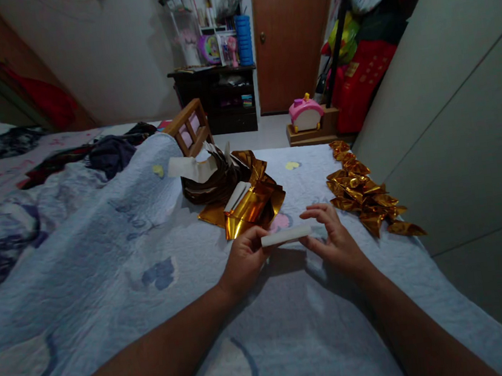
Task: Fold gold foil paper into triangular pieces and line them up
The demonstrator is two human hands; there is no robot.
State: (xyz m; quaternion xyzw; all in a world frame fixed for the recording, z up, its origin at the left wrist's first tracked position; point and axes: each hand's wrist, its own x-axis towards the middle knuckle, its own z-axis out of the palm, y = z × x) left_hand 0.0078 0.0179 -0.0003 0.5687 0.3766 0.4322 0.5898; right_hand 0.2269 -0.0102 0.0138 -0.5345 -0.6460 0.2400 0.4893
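Note:
A narrow white folded paper strip is held level just above the bed. My left hand pinches its left end between thumb and fingers. At the right end, my right hand has its thumb by the paper, with its fingers apart and raised above it. Just beyond my hands lie shiny gold foil papers, some showing white edges. Behind them sits a curved stack of papers with a pale sheet sticking out. To the right, several folded gold foil pieces form a row.
A pale blue quilt with heart shapes covers the bed. A wooden bed rail stands at the far left of the papers. Beyond are a dark cabinet, a brown door and a pink toy. Clothes lie at left.

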